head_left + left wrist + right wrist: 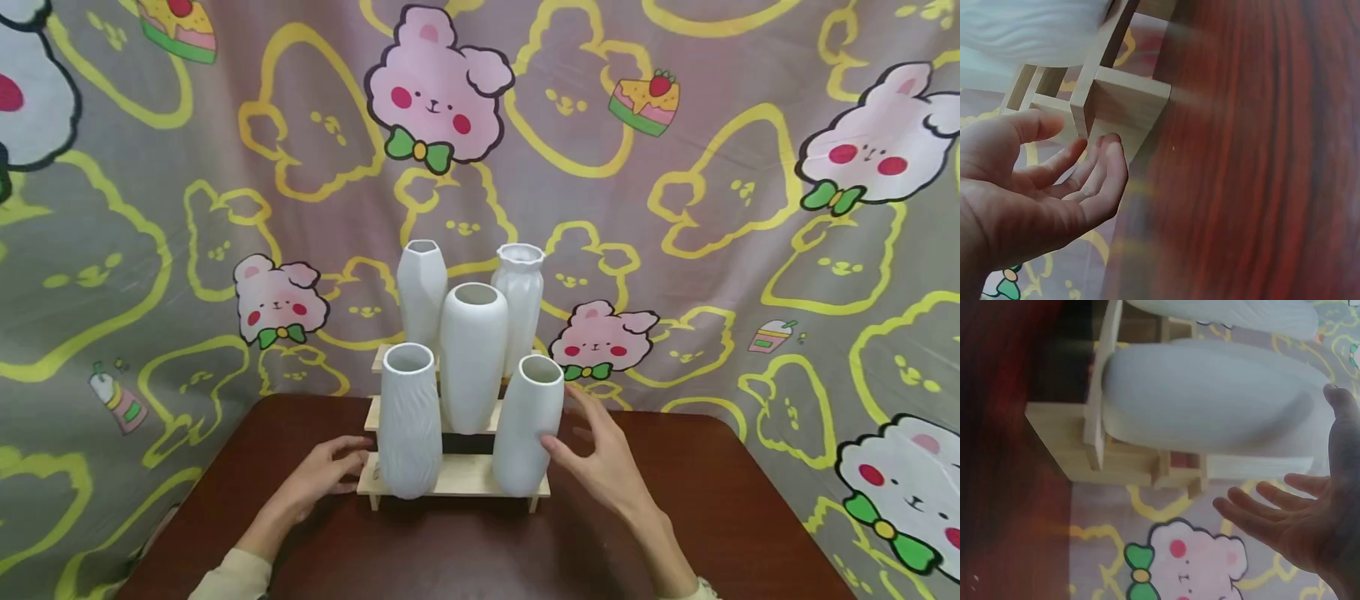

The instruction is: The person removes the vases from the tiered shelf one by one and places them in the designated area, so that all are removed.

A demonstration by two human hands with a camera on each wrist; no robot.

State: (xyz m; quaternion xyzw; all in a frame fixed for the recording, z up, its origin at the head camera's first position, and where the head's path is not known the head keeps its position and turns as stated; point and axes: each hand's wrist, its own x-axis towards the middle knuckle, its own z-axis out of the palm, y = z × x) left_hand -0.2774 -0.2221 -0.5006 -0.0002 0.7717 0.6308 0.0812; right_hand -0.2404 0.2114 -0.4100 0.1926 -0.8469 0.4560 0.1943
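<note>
At the lower left of the frame, the left hand (318,479) holds nothing; its fingers bend loosely beside the left end of the wooden stand (465,475), and I cannot tell whether they touch it. A knock here could jog the stand and rock everything on it. Left of centre, a ribbed vase (410,433) stands on the bottom shelf, with a faceted vase (422,292) behind and above it. A tall smooth vase (474,358) fills the middle tier, overlapping a scalloped vase (522,292). Right of centre, the front plain vase (528,437) sits on the bottom shelf, looking tilted rightward. Beside it, the right hand (600,458) is spread wide, thumb at the vase's side, gripping nothing; contact is unclear. An uneven push could topple that vase or slide it off the narrow shelf.
</note>
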